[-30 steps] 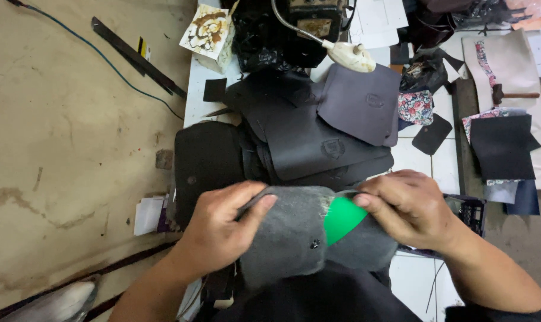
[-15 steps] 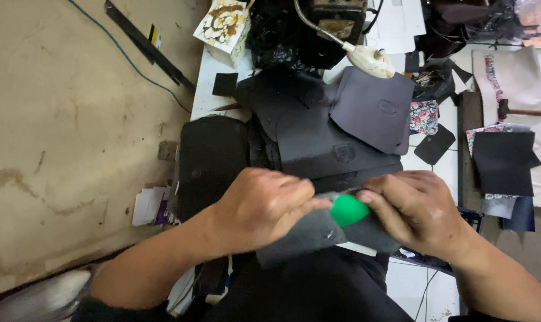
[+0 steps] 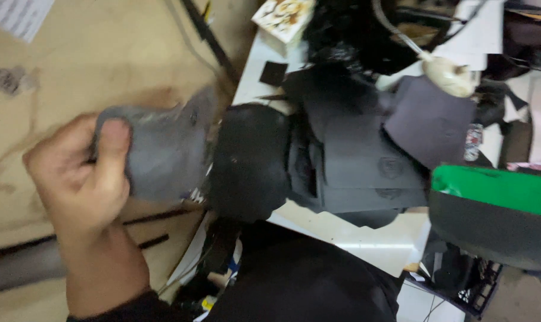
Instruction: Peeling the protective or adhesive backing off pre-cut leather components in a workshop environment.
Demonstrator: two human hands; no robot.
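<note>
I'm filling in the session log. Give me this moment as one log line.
left hand: grips grey fabric piece, out over the floor | right hand: out of view | green-and-dark piece: at right edge | black cut pieces: piled on white table

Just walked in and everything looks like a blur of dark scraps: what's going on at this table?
A person's left hand grips a grey piece, held out over the brown floor left of the table. At the right edge sits a dark piece with a green strip; the right hand is out of view. A stack of dark cut pieces lies on the table.
</note>
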